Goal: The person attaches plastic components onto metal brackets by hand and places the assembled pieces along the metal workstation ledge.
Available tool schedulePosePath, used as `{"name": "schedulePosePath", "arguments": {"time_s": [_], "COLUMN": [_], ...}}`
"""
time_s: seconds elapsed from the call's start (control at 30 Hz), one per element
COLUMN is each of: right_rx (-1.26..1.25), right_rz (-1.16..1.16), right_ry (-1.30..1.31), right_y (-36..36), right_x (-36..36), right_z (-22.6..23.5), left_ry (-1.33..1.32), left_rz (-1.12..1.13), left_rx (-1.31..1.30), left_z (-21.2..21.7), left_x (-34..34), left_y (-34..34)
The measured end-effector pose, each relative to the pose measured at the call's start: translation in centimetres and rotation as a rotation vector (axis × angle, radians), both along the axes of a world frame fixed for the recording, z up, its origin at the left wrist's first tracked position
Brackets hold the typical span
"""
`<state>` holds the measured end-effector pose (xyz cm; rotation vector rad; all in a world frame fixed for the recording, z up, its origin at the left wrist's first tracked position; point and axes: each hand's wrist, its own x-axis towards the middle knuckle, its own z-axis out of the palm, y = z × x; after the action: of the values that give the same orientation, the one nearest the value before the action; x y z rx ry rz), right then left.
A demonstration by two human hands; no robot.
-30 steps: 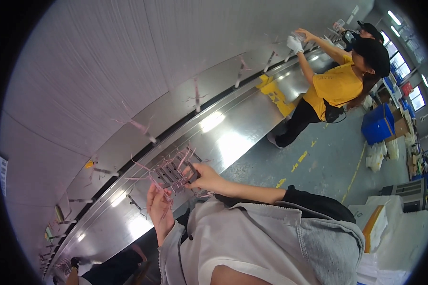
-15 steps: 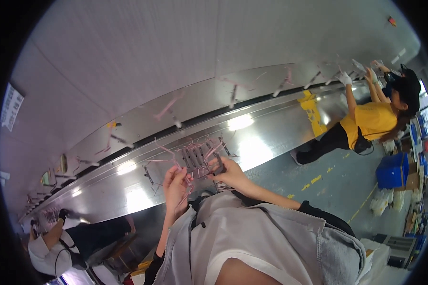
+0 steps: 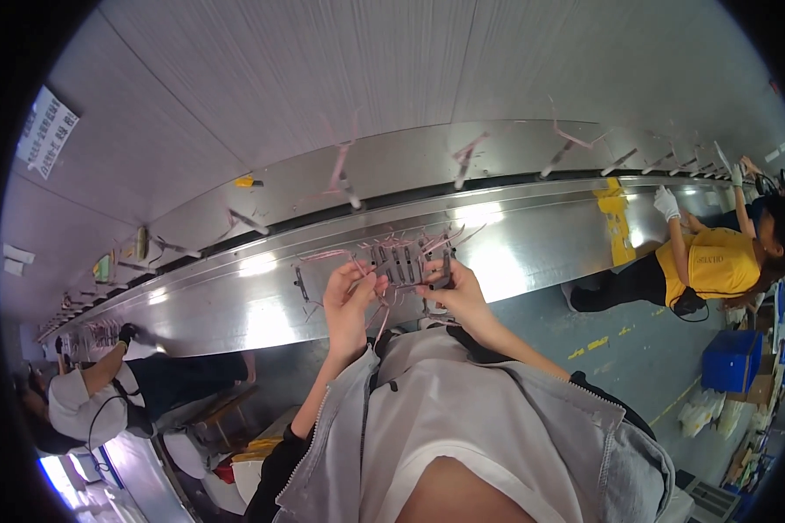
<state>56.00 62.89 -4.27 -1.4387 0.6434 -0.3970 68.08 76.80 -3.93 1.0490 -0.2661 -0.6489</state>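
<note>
Several dark bar-shaped parts with thin pink wires [image 3: 401, 263] sit side by side on the bench in front of me. My left hand [image 3: 351, 298] is closed at their left end, thumb and fingers pinched on a dark bar and its pink wire. On the other side, my right hand [image 3: 459, 295] has its fingers around a dark bar [image 3: 447, 266] at the right end of the row. Loose pink wires hang between and below my hands. The fingertips partly cover what they grip. Another dark bar [image 3: 300, 284] lies apart, left of my left hand.
A shiny metal bench [image 3: 262, 318] runs across, with a row of similar wired bars [image 3: 349, 187] along the raised strip behind. Yellow tape [image 3: 615, 222] crosses the bench at right. Co-workers stand on both sides, one in a yellow shirt [image 3: 720, 261]. A blue box [image 3: 731, 359] stands on the floor.
The view has shifted, and the bars on the far strip appear further left or right than before. My hands have come up against the row of bars, the right hand now at its right end.
</note>
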Motion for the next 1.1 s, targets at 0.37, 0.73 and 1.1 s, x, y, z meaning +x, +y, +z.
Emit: {"name": "schedulePosePath", "arguments": {"time_s": [0.37, 0.73, 1.1], "right_rx": [0.025, 0.152, 0.069], "right_rz": [-0.101, -0.099, -0.086], "right_ry": [-0.137, -0.048, -0.018], "right_y": [12.2, 23.9, 36.0], "right_x": [9.1, 16.4, 23.9], "right_z": [-0.2, -0.1, -0.8], "left_ry": [-0.176, -0.092, -0.084], "left_rz": [0.036, 0.139, 0.023], "left_rx": [0.025, -0.007, 0.022], "left_z": [0.1, 0.9, -1.5], "left_x": [8.9, 17.9, 25.0], "left_y": [12.0, 24.5, 35.7]}}
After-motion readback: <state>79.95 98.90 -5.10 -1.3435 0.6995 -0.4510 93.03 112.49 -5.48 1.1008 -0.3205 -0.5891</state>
